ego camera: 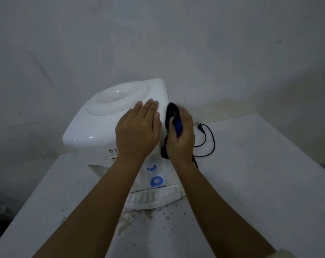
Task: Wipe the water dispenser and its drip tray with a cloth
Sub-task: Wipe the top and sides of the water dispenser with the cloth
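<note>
A white tabletop water dispenser [94, 125] stands on a white table, its round bottle recess on top. My left hand [139, 131] lies flat on the dispenser's top right part, fingers straight. My right hand [182, 135] grips a dark blue cloth [173, 116] and holds it against the dispenser's right side wall. The cloth's lower end hangs below my palm. The white ribbed drip tray [158, 198] juts out at the dispenser's base between my forearms. A blue tap marking [157, 181] shows above it.
A black power cord [208, 138] with its plug lies looped on the table [260, 183] right of the dispenser. Brown stains and dark specks [139, 218] mark the table in front of the tray. A grey wall stands close behind.
</note>
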